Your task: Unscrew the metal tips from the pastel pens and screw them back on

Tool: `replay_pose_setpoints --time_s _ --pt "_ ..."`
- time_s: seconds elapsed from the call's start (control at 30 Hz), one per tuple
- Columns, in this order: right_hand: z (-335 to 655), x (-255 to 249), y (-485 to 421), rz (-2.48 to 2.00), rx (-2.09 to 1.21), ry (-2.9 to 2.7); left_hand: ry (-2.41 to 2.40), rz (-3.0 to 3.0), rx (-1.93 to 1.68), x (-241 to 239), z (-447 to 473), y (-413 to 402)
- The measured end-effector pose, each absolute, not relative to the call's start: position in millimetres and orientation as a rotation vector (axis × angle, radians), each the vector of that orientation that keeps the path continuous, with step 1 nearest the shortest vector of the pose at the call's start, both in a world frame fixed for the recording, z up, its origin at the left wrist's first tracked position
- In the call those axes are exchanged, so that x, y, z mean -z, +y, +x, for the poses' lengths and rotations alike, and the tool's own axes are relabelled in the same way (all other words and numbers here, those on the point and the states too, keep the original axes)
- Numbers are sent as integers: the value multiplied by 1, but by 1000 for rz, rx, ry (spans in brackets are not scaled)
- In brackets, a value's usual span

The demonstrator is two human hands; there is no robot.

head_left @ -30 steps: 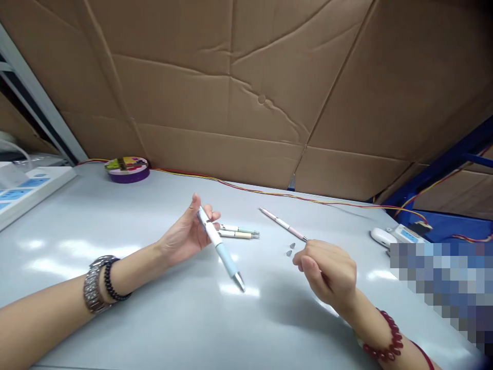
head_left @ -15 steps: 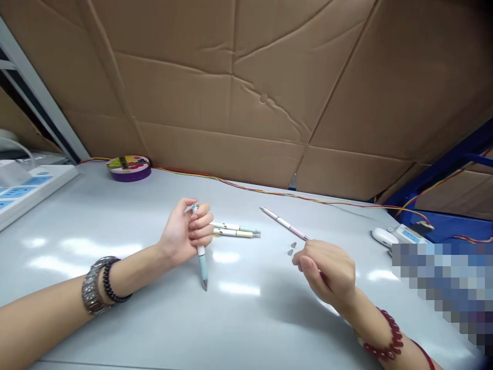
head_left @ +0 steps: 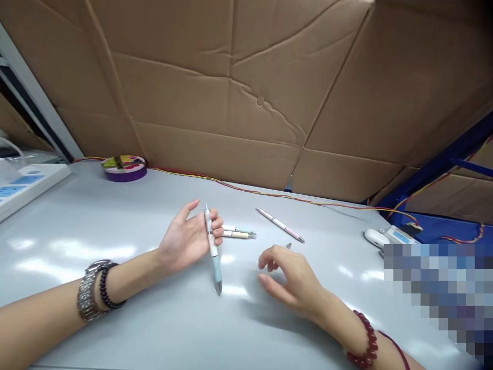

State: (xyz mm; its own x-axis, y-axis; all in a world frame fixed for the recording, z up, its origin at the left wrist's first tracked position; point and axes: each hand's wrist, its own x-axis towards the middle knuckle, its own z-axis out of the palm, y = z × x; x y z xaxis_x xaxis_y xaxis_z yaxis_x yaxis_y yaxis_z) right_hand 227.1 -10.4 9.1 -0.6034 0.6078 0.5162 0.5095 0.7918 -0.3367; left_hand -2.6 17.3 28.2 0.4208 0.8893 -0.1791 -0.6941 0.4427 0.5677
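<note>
A white and light-blue pen (head_left: 214, 254) lies across the curled fingers of my left hand (head_left: 183, 244), palm up, its thumb lifted off the barrel. The pen's metal tip points down toward me. Behind those fingers a green-ended pen (head_left: 239, 229) and a cream-ended pen (head_left: 238, 235) lie side by side, partly hidden. My right hand (head_left: 298, 282) hovers to the right of the blue pen, holding nothing, thumb and fingers apart. Just beyond it lies a white and pink pen (head_left: 280, 224). One small grey metal tip (head_left: 288, 245) shows past its knuckles.
A round purple tin (head_left: 125, 172) stands at the back left, near a white power strip (head_left: 31, 187). Thin red and yellow wires (head_left: 246, 190) run along the cardboard (head_left: 215, 113) at the back. A white earbud case (head_left: 376, 237) sits at the right.
My left thumb and fingers have loosened round the blue pen, which has shifted right. My right hand has moved left toward it and opened, now covering one of the two small tips.
</note>
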Motion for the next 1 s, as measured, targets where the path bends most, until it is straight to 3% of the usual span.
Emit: replay_pose_setpoints --time_s 0.23,0.5,0.77,1.0 --pt "207 9 -20 -829 8 -2472 528 483 -953 -31 4 5" --pt "261 -3 27 -1063 120 -2164 696 1031 -896 -17 1 11" --pt "286 -13 42 -1403 197 -2169 1198 2495 -740 0 -9 14" --pt "271 -15 31 -1494 199 -2318 1374 2689 -508 7 -10 26"
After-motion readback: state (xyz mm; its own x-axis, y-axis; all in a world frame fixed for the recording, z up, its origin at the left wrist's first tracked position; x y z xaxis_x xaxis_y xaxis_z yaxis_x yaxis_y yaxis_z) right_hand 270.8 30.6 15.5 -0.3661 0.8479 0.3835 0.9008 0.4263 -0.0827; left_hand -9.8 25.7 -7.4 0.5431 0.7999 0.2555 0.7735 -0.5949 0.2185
